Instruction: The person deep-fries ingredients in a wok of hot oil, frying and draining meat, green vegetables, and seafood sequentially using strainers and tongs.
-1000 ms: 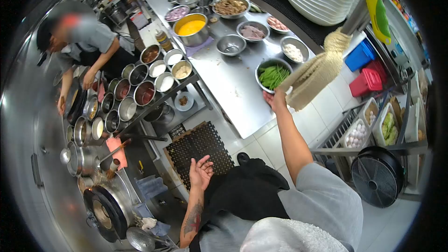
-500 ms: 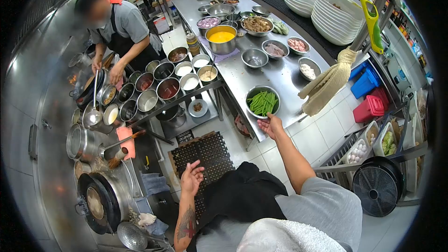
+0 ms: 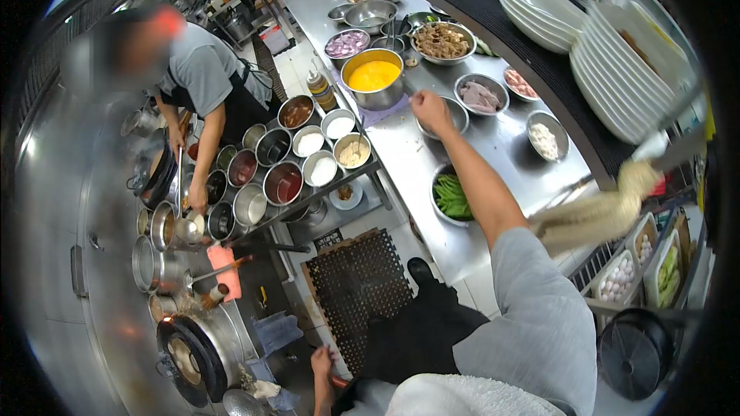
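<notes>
Bright glare on steel counter [image 3: 412, 158], dark curved edges

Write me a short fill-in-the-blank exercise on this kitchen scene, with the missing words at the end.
1. The hand reaching over the metal table is the camera wearer's own ____ one.
2. Under the pot of yellow liquid lies a ____ cloth.
3. The beans in the bowl nearest the table's end are coloured ____.
4. The eggs are coloured ____.

Missing words: right; purple; green; white.
</notes>
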Motion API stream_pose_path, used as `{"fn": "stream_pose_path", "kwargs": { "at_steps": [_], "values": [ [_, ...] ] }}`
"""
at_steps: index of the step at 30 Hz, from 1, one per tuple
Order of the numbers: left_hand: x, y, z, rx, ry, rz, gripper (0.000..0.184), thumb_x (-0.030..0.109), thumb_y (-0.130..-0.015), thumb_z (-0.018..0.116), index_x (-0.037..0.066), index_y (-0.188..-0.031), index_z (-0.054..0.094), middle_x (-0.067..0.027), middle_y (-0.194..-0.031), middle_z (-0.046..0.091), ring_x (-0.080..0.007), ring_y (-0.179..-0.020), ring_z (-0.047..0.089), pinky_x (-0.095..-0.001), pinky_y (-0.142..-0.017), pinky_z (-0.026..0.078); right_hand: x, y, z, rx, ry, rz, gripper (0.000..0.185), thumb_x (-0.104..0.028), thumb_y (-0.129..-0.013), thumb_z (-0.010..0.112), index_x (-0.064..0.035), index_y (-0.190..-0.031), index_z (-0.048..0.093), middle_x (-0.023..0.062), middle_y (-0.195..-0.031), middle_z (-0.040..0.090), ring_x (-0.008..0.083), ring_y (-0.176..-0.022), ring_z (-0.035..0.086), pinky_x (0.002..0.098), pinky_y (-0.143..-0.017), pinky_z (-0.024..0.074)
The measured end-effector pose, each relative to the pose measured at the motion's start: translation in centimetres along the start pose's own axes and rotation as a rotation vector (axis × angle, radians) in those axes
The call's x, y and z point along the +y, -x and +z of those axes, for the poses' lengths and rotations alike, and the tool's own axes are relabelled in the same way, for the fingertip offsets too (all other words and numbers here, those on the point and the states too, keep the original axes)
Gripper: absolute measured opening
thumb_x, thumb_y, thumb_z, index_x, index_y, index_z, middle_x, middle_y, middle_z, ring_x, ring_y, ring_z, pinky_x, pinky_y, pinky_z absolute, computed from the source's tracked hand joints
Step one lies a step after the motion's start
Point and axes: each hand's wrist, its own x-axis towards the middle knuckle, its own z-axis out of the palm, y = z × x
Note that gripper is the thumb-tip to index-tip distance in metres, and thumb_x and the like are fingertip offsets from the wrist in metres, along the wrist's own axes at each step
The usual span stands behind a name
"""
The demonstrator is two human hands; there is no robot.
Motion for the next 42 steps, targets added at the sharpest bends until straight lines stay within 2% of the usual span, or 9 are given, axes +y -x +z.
{"fn": "stream_pose_path", "kwargs": {
  "at_steps": [12,17,23,25,28,30,32,37,42],
  "values": [
    [-0.9,8.0,4.2,0.026,0.034,-0.765,0.032,0.03,-0.092,0.055,0.001,-0.083,0.062,-0.0078,-0.063,0.062,-0.0147,-0.05,0.058,-0.0275,-0.047,0.048,9.7,-21.2,10.4,-0.276,0.527,-0.046,0.039,-0.015,-0.093,0.031,-0.0072,-0.127,0.046,0.0158,-0.136,0.043,0.0369,-0.107,0.056,0.045,-0.088,0.0475],
    [0.7,5.6,4.3,0.032,0.027,-0.762,0.032,0.03,-0.092,0.055,0.0,-0.083,0.062,-0.008,-0.063,0.062,-0.0146,-0.05,0.058,-0.0275,-0.047,0.048,8.8,-19.7,9.0,-0.241,0.715,-0.31,0.024,-0.012,-0.088,0.046,0.0016,-0.102,0.059,0.0223,-0.103,0.06,0.0337,-0.083,0.066,0.0432,-0.066,0.0539],
    [1.0,2.6,3.1,0.031,0.032,-0.717,0.032,0.029,-0.092,0.054,-0.001,-0.083,0.062,-0.0083,-0.064,0.063,-0.0146,-0.051,0.058,-0.0275,-0.046,0.048,4.0,-16.1,0.2,-0.447,0.609,-0.204,0.035,-0.022,-0.076,0.058,0.0084,-0.094,0.06,0.0273,-0.096,0.062,0.0409,-0.08,0.064,0.0453,-0.071,0.0526],
    [-0.6,1.7,2.4,-0.028,0.131,-0.597,0.031,0.028,-0.093,0.054,-0.002,-0.086,0.062,-0.0083,-0.066,0.064,-0.014,-0.051,0.059,-0.0277,-0.046,0.048,2.5,-14.8,-2.6,-0.147,0.456,-0.185,0.035,-0.023,-0.078,0.058,0.0067,-0.097,0.06,0.0289,-0.096,0.061,0.042,-0.082,0.063,0.0452,-0.073,0.0517],
    [-0.1,0.0,3.0,-0.162,-0.338,0.225,0.03,0.027,-0.093,0.053,-0.001,-0.089,0.062,-0.0082,-0.067,0.064,-0.0142,-0.053,0.06,-0.0273,-0.046,0.048,-1.9,-8.4,-7.8,0.205,0.355,0.054,0.04,-0.027,-0.081,0.059,0.0021,-0.109,0.056,0.0256,-0.095,0.061,0.039,-0.088,0.062,0.0454,-0.076,0.0501],
    [3.1,-0.4,3.8,-0.093,0.022,-0.494,0.03,0.027,-0.093,0.053,-0.002,-0.096,0.063,-0.0084,-0.07,0.065,-0.015,-0.055,0.06,-0.0263,-0.049,0.049,-4.6,-0.3,-8.8,0.186,0.289,-0.039,0.044,-0.029,-0.082,0.06,0.0019,-0.112,0.053,0.0245,-0.096,0.06,0.0387,-0.09,0.06,0.0456,-0.078,0.0489],
    [0.0,-0.9,3.1,-0.132,0.101,-0.311,0.035,0.031,-0.092,0.055,-0.003,-0.095,0.064,-0.0098,-0.071,0.065,-0.0169,-0.057,0.061,-0.029,-0.053,0.049,-7.2,8.3,-8.4,-0.012,0.211,-0.134,0.046,-0.03,-0.081,0.061,0.0002,-0.115,0.053,0.0222,-0.095,0.061,0.038,-0.087,0.06,0.0453,-0.075,0.0482],
    [6.0,2.9,-2.6,0.456,-0.448,0.327,0.034,0.035,-0.086,0.058,0.003,-0.096,0.065,-0.0228,-0.089,0.063,-0.0413,-0.087,0.058,-0.0437,-0.076,0.047,-11.6,28.6,-3.7,-0.665,0.006,-0.08,0.044,-0.036,-0.078,0.065,-0.002,-0.106,0.059,0.017,-0.082,0.065,0.0365,-0.081,0.062,0.0423,-0.072,0.0487],
    [10.5,10.4,-19.9,1.23,-0.49,0.16,0.03,0.032,-0.086,0.059,0.003,-0.093,0.063,-0.0184,-0.085,0.057,-0.0357,-0.081,0.056,-0.0435,-0.072,0.045,-11.2,40.1,-0.7,-0.973,0.259,-0.145,0.043,-0.029,-0.075,0.069,0.0003,-0.106,0.061,0.0217,-0.086,0.066,0.0351,-0.085,0.065,0.0394,-0.077,0.0492]
  ]
}}
